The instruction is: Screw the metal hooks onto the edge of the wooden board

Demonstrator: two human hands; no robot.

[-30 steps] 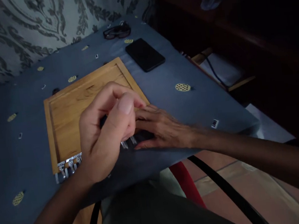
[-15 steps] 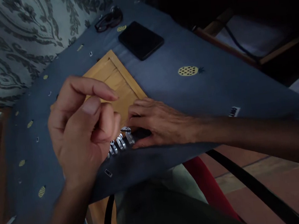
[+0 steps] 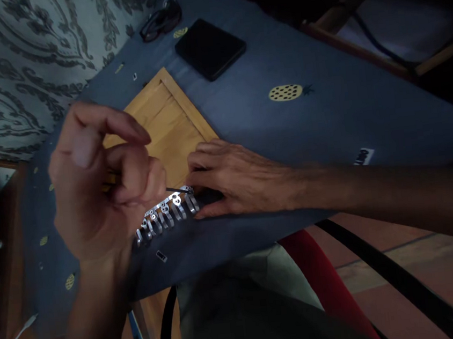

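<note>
A yellow-brown wooden panel [image 3: 187,106] with a raised frame lies on the blue tablecloth. Along its near edge runs a row of silver metal hooks [image 3: 166,216]. My left hand [image 3: 108,182] is closed around a screwdriver, whose thin dark shaft [image 3: 178,189] reaches to the hook at the right end; a bit of yellow shows between the fingers. My right hand [image 3: 239,179] presses on the panel's near right corner, fingers on top and thumb beside the end hook, gripping the edge there.
Beyond the panel lie a flat black device [image 3: 210,48] and dark glasses [image 3: 161,20]. A patterned curtain [image 3: 24,56] hangs at the upper left. A white cable [image 3: 23,334] is at the lower left, and a wooden frame [image 3: 359,42] stands at the right.
My left hand has moved left and turned, so the screwdriver's shaft and more hooks now show. My right hand stays on the corner. The view has shifted slightly.
</note>
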